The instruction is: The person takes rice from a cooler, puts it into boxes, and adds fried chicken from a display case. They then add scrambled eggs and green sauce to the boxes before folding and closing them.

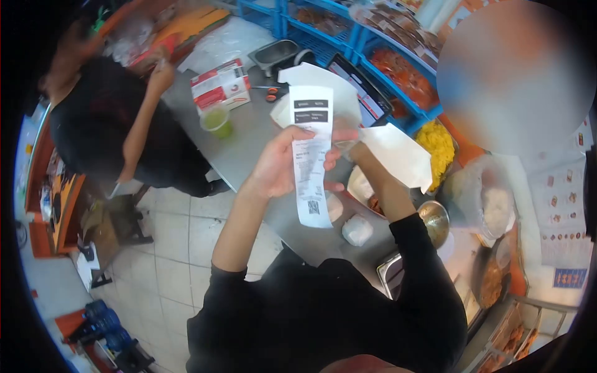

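My left hand (277, 163) is closed around a long printed receipt (311, 168), thumb on its front and fingers behind. The strip hangs upright, with dark header blocks at the top and a QR code near the bottom. My right hand (359, 152) is behind and right of the receipt, over the counter, its fingers partly hidden and blurred. Close by it stands an open white takeaway box (401, 155) with its lid raised and some food inside. Another open white box (342, 93) lies behind the receipt. White wrapped bundles (357, 230) sit in front.
On the steel counter (252, 140) stand a cup of green drink (217, 121), a red-and-white carton (220, 86), orange-handled scissors (271, 94) and a tablet (360, 93). Blue crates (323, 38) line the back. Yellow food (433, 152) and a metal bowl (434, 219) are right. A co-worker (118, 121) stands left.
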A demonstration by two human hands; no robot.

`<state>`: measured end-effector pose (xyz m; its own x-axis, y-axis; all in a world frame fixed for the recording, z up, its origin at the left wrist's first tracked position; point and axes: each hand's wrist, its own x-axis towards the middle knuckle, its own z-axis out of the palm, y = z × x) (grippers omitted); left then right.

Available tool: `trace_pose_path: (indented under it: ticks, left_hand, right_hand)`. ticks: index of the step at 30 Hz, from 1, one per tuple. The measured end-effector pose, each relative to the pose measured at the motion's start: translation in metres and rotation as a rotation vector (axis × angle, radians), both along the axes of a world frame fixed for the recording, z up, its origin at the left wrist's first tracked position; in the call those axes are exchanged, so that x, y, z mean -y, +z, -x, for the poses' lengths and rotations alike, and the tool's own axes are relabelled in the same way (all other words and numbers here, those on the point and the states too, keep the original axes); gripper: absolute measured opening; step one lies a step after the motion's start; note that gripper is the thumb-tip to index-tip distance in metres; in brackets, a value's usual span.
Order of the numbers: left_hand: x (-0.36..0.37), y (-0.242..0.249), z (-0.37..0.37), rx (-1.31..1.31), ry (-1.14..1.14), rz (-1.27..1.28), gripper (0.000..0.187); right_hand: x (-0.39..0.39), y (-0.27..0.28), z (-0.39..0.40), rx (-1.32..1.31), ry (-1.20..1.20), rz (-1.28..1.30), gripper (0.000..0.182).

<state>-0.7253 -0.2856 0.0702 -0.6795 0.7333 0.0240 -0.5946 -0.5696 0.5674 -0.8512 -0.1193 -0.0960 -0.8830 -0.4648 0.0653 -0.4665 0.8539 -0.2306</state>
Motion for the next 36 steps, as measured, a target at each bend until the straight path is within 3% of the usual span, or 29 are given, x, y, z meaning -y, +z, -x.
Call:
trace_pose_path:
  ticks: [2,4,6,7,8,9,10,11,12,14,15,17,18,20,21,23,24,25,27,29,33,35,36]
  left_hand:
    - [-0.007,0.000,0.018,0.001,-0.017,0.018,0.075]
    - [-0.012,-0.010,0.031,0.001,-0.039,-0.009,0.073]
    - [-0.005,-0.026,0.036,0.066,0.006,0.058,0.069]
    - [0.002,-0.035,0.038,0.026,0.023,0.099,0.068]
    - [0.011,-0.045,0.039,0.070,0.045,0.121,0.068]
    - [0.021,-0.058,0.038,0.129,0.095,0.170,0.067]
    - [0.033,-0.071,0.039,0.165,0.106,0.170,0.065]
    - [0.040,-0.083,0.037,0.217,0.139,0.200,0.064]
    - [0.045,-0.091,0.035,0.222,0.117,0.207,0.064]
    - [0.053,-0.104,0.029,0.281,0.201,0.296,0.062]
    - [0.053,-0.104,0.027,0.276,0.187,0.299,0.062]
    - [0.046,-0.104,0.021,0.362,0.261,0.389,0.058]
    - [0.043,-0.109,0.025,0.358,0.243,0.387,0.058]
    - [0.037,-0.125,0.031,0.216,0.213,0.572,0.057]
    - [0.023,-0.128,0.035,0.145,0.233,0.706,0.053]
    - [-0.036,-0.104,0.045,-0.177,0.252,0.993,0.056]
    - [-0.066,-0.108,0.056,-0.384,0.242,1.063,0.060]
    - [-0.097,-0.116,0.069,-0.596,0.233,1.119,0.064]
    - [-0.154,-0.123,0.094,-1.278,0.470,1.183,0.070]
    - [-0.197,-0.133,0.114,-1.301,0.425,1.242,0.075]
    - [-0.213,-0.116,0.120,-1.275,0.305,1.509,0.061]
    - [-0.177,-0.104,0.100,-1.432,0.383,1.102,0.040]
    - [-0.164,-0.106,0.083,-1.433,0.386,1.058,0.032]
  right_hand:
    - [-0.005,-0.004,0.008,0.221,-0.022,0.158,0.025]
    - [-0.024,0.007,0.017,0.747,-0.250,0.673,0.024]
    - [-0.068,0.058,0.009,-0.032,0.182,0.344,0.020]
    - [-0.097,0.072,0.009,-0.339,0.077,0.533,0.018]
    - [-0.133,0.103,0.007,-0.389,-0.044,0.522,0.023]
    - [-0.174,0.121,0.012,-0.271,-0.282,0.478,0.025]
    - [-0.217,0.126,0.018,-0.229,-0.492,0.652,0.027]
    - [-0.259,0.126,0.019,-0.048,-0.237,0.747,0.015]
    - [-0.278,0.118,0.025,-0.050,-0.261,0.750,0.015]
    - [-0.307,0.097,0.029,0.312,-0.598,-0.326,0.015]
    - [-0.322,0.086,0.023,0.313,-0.613,-0.322,0.015]
    - [-0.333,0.078,-0.006,0.120,-0.318,-0.663,0.017]
    - [-0.332,0.078,-0.021,0.125,-0.337,-0.667,0.017]
    - [-0.304,0.114,-0.059,-0.051,-0.761,0.066,0.015]
    - [-0.298,0.142,-0.076,-0.041,-0.777,0.067,0.015]
    - [-0.294,0.194,-0.111,0.012,-0.823,0.366,0.014]
    - [-0.309,0.200,-0.124,-0.084,-0.665,0.283,0.017]
    - [-0.328,0.199,-0.137,0.030,-0.623,0.266,0.017]
    - [-0.336,0.198,-0.154,0.138,-0.585,0.248,0.016]
    - [-0.323,0.200,-0.166,0.307,-0.714,0.029,0.016]
    - [-0.337,0.183,-0.186,0.282,-0.778,0.028,0.017]
    - [-0.332,0.170,-0.202,0.103,-0.790,0.312,0.018]
    - [-0.331,0.165,-0.203,0.102,-0.783,0.316,0.018]
